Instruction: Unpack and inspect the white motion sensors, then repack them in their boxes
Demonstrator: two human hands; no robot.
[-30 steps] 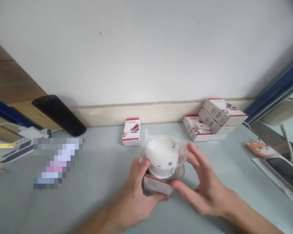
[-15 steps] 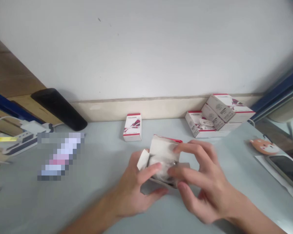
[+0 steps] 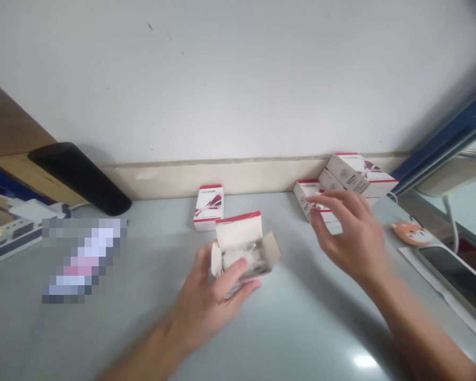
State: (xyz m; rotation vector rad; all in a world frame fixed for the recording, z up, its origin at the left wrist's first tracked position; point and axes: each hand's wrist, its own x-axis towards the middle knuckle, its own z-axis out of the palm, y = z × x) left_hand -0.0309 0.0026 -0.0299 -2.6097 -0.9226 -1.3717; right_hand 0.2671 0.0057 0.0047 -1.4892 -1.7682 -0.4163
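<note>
My left hand [image 3: 208, 301] grips a small open cardboard box [image 3: 241, 280], its thumb pressing on the contents. The lid, with a red edge, stands up at the back and the side flaps are spread. Inside lies something in clear, shiny plastic wrap [image 3: 252, 255]; its kind cannot be made out. My right hand [image 3: 351, 233] is apart from that box, over the stacked white boxes [image 3: 355, 174] at the back right. Its thumb and index finger are apart, and no held thing shows. The hand covers much of the front box [image 3: 307, 190] there.
A closed white and red box [image 3: 209, 207] lies near the wall. To the left are a black cylinder [image 3: 79, 177], a blurred-out phone-like object [image 3: 83, 262] and a power strip [image 3: 18, 233]. At right lie an orange animal-face item [image 3: 412, 233] and a phone [image 3: 452, 275].
My right hand has left the open box and moved right and back to the stacked boxes. My left hand keeps the open box, now tilted more towards me. The view has shifted slightly.
</note>
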